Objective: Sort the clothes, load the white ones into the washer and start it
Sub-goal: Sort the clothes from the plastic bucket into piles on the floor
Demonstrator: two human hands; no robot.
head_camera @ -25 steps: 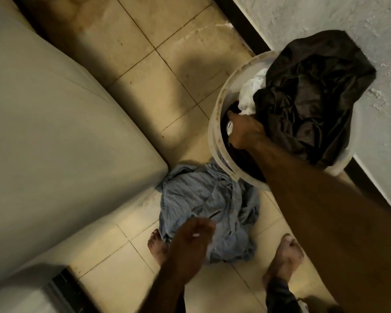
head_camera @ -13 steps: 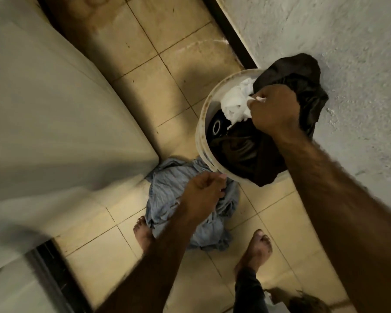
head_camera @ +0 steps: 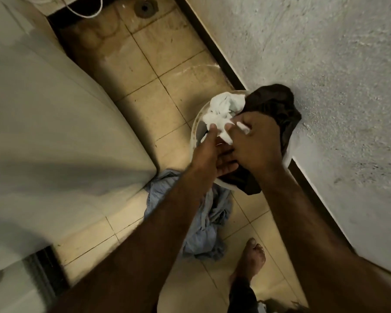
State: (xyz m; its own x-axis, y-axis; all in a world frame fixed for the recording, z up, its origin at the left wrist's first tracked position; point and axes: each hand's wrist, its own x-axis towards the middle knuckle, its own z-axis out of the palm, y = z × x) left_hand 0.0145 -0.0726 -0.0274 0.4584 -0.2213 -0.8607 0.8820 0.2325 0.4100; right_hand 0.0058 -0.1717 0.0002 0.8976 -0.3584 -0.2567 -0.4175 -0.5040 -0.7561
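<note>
Head view: right hand (head_camera: 255, 143) grips both white cloth (head_camera: 221, 111) and dark garment (head_camera: 273, 107) over the bucket (head_camera: 193, 132); left hand (head_camera: 212, 152) open beneath. Lifting might carry dark fabric along.

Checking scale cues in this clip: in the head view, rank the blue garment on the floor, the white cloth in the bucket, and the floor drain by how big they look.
1. Blue garment, partly hidden by the left forearm.
2. White cloth, bunched, with both hands on it.
3. Floor drain, clearly smallest, though farthest from the camera.
</note>
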